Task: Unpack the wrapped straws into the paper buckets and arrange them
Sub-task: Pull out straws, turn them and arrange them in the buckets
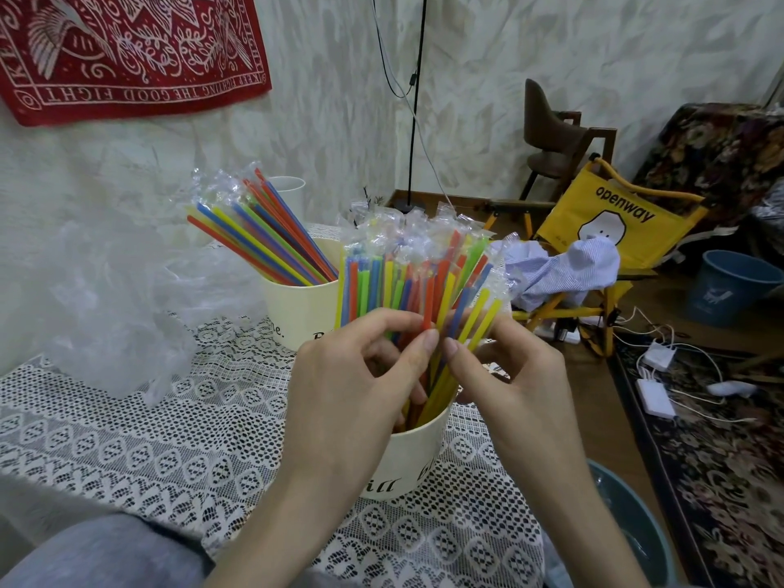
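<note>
A cream paper bucket (407,464) stands near the table's front edge, packed with upright wrapped straws (407,273) in many colours, their clear wrapper ends sticking up. My left hand (360,375) and my right hand (500,367) both grip this bundle at mid height, thumbs almost touching over an orange straw. Behind and to the left stands a second cream paper bucket (297,311) holding a leaning bunch of wrapped straws (263,231). The lower halves of the near straws are hidden by my fingers and the bucket wall.
The table carries a white lace cloth (127,439). A crumpled clear plastic bag (114,311) lies at the left. A white cup (288,193) stands behind the far bucket. A yellow folding chair (615,222), a blue bin (734,286) and chargers (657,367) sit on the floor to the right.
</note>
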